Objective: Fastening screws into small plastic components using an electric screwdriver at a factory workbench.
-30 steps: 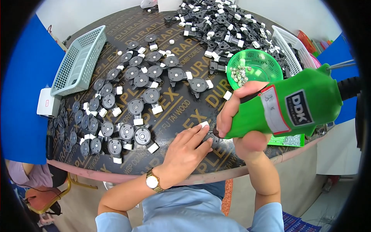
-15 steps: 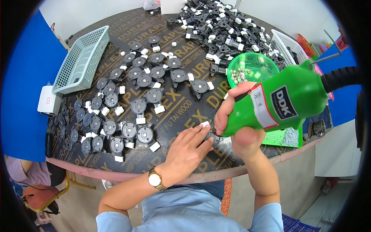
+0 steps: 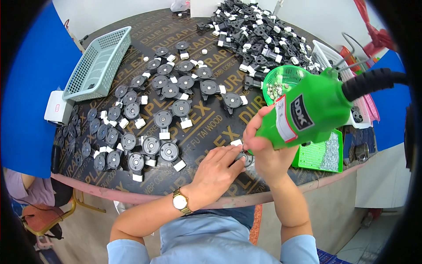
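My right hand (image 3: 274,160) is wrapped round a green electric screwdriver (image 3: 323,105), tilted with its cable end up and to the right. The tool's lower end sits just over a grey-black caster-like part (image 3: 249,160) with a round disc and a white tab. My left hand (image 3: 215,169) presses that part to the table with closed fingers, partly covering it. Hands hide the tool's tip, so contact with the part cannot be made out. Several similar disc parts (image 3: 168,152) with white tabs lie spread to the left.
A heap of black and white parts (image 3: 259,44) stands at the back. At the right are a green round basket (image 3: 288,72) holding small metal pieces and a green tray (image 3: 310,156) with silvery screws. A pale blue-green basket (image 3: 99,61) stands at the far left, beside a white box (image 3: 58,108).
The screwdriver and my right hand have shifted left over the part, uncovering more of the green tray. My left hand still holds the part. The whole view has shifted slightly.
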Available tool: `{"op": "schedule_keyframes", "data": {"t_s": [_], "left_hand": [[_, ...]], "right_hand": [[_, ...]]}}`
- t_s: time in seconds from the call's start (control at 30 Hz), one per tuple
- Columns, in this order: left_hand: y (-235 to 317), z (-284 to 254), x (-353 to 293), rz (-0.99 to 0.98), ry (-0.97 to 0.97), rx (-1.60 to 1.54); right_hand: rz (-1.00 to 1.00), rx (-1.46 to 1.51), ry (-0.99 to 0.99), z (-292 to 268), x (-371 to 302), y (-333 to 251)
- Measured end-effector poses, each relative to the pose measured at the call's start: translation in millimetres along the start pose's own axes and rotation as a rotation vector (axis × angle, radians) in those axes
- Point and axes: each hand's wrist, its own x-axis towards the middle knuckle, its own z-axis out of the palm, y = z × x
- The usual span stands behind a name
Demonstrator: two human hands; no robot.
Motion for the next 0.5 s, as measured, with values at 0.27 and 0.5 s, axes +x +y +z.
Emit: {"op": "schedule_keyframes", "data": {"t_s": [0.27, 0.5], "left_hand": [[2, 8, 3, 0.035, 0.031, 0.055], [5, 5, 5, 0.026, 0.039, 0.078]], "right_hand": [[0.065, 0.059, 0.140, -4, 14, -18], [-0.019, -0.031, 0.354, -104, 7, -51]]}}
